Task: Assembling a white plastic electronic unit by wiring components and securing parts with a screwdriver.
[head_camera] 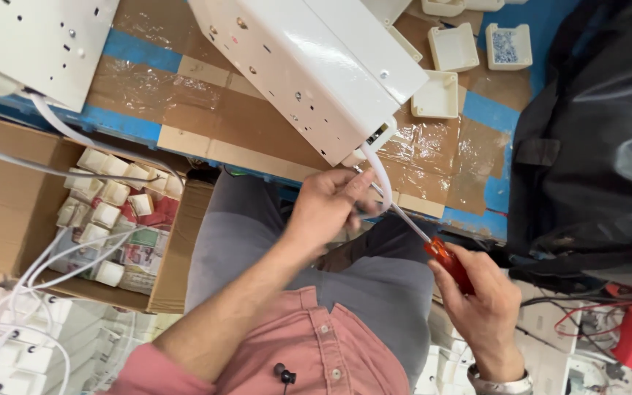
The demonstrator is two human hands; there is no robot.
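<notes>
Overhead, one blue tabletop (502,197) patched with brown cardboard and clear tape, spanning the upper view. Upon it, one long white metal housing (309,73) dotted with screw holes, lying slantwise, its lower end jutting past the tabletop edge; one second white perforated panel (38,44) at upper left. At right, one bulky black bag (594,146) leaning against the tabletop, hiding its right end. At lower left, one open brown cardboard box (9,212) filled with many small cream plastic cubes (104,212), too many and too heaped to count. Four small cream plastic square casings (453,48) fully seen on the tabletop near the top right, with others cut off at the upper edge. One white round cable (380,172) coming out of the housing's lower end and curving down.

Left hand (327,205) raised from a bare forearm, fingers curled and pinched around the cable just below the housing's end. Right hand (480,296) lower and to the right, wrist banded by a metal watch, fingers wrapped tight about one screwdriver with a red translucent handle (448,262), its thin steel shaft angled up-left toward the left hand's fingertips, tip hidden behind them. Grey trousers and a pink buttoned shirt below.
</notes>
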